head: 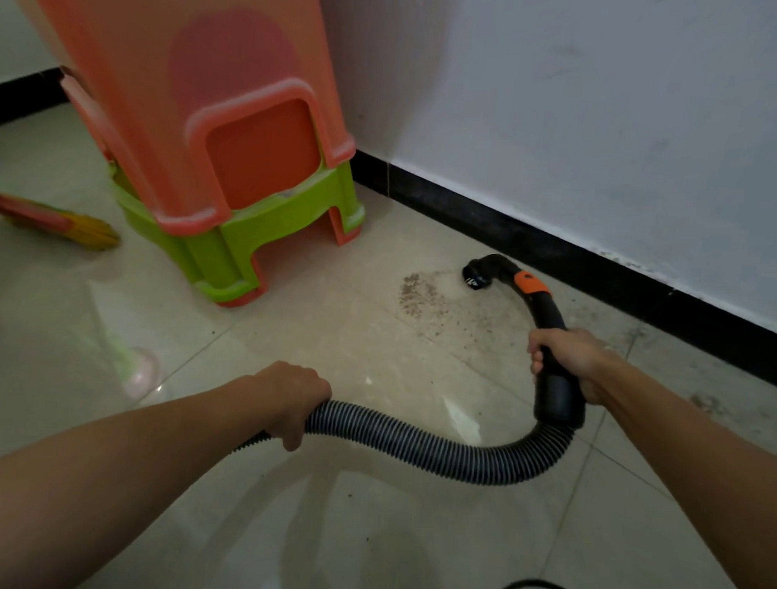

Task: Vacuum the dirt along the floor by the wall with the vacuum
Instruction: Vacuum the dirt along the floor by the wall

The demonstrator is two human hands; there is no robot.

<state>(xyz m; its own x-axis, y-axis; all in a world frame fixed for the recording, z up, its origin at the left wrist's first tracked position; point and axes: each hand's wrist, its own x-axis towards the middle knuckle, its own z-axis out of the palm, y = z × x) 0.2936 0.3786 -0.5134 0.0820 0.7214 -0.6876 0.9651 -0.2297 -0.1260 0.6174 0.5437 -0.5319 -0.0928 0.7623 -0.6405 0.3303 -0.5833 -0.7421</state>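
now, right hand (565,360) clenched round the vacuum handle (548,326), left hand (293,399) gripping the ribbed hose (416,445), nozzle (477,275) at the dirt patch (422,297) near the black skirting (599,275); best drag it slowly left through the grit, mouth low, hose kept slack.

On my screen I see two arms, and both are bare. The left arm (130,461) shows bare skin from the wrist up to the edge of my view. The right arm (681,436) is the same. The left hand (293,396) is bare, and I can see its knuckles. The right hand (569,358) is bare too.
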